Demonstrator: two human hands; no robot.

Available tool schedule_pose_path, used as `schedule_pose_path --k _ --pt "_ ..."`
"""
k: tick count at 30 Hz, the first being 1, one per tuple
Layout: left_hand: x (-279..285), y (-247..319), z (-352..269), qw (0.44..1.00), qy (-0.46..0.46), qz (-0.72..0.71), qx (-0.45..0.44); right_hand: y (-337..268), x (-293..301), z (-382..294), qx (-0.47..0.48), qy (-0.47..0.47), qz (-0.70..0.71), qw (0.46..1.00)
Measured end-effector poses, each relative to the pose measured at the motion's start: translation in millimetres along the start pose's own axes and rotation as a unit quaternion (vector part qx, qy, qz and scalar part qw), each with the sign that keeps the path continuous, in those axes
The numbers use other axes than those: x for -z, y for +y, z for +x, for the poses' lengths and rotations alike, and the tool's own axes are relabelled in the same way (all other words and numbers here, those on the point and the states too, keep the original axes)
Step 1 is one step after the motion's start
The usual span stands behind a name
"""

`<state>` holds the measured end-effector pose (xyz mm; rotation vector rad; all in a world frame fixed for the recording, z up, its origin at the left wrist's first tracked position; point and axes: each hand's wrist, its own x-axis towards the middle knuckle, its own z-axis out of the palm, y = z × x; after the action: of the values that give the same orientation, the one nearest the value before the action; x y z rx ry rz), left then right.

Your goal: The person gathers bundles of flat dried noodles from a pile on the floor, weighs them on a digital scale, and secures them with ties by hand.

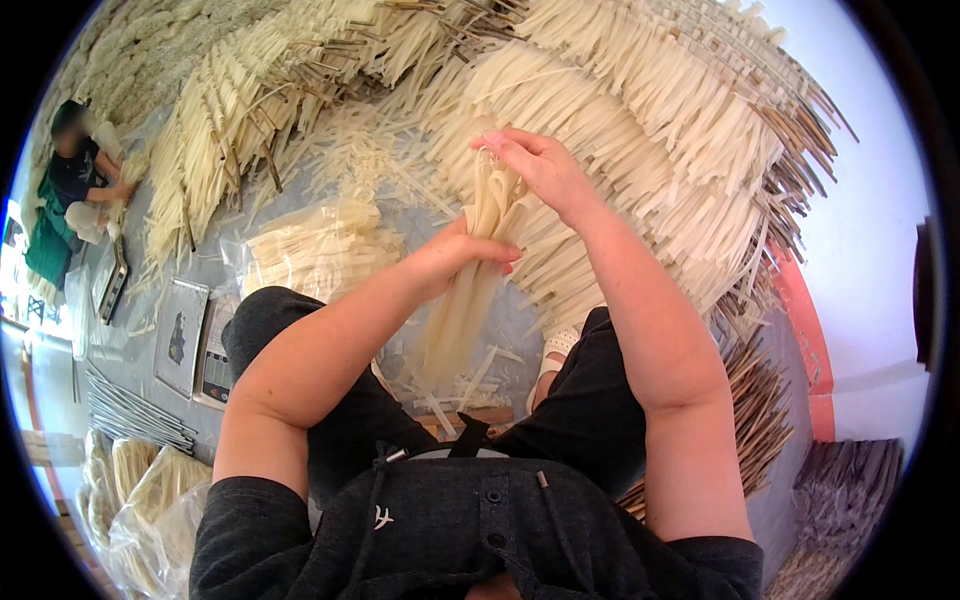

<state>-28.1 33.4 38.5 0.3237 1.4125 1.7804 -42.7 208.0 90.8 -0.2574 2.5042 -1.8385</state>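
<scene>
A bundle of flat, pale dried noodle-like strips [491,199] hangs between my hands, with its upper end folded into loops and its lower end loose and blurred. My left hand [472,257] is closed round the middle of the bundle. Above it, my right hand [529,161] has its fingers at the looped top. An open clear plastic bag [307,244] full of similar strips lies by my left knee. Beyond my hands, long rows of the same strips [600,135] hang over thin sticks or lie heaped with them.
A flat scale [214,352] stands at my left, near a bunch of thin grey rods [139,409] and bagged strips [154,510]. A person [82,165] sits at the far left. Wooden sticks [750,412] lie at my right. Loose scraps cover parts of the floor.
</scene>
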Motion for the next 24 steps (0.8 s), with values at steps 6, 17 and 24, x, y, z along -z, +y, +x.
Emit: schedule_pose_path --k 6,17,24 --pt "-4.4 -4.4 -6.1 0.998 -0.03 -0.058 0.016 -9.7 -5.1 -1.2 -0.114 -0.084 0.004 0.99" --pt "-0.8 -6.5 7.6 0.997 -0.007 0.075 -0.008 -13.8 1.1 -7.8 -0.036 -0.15 -0.129 0.98" --pt "8.0 7.6 12.0 0.992 0.076 0.034 -0.097 -4.7 -4.6 -0.9 0.131 0.131 -0.052 0.981"
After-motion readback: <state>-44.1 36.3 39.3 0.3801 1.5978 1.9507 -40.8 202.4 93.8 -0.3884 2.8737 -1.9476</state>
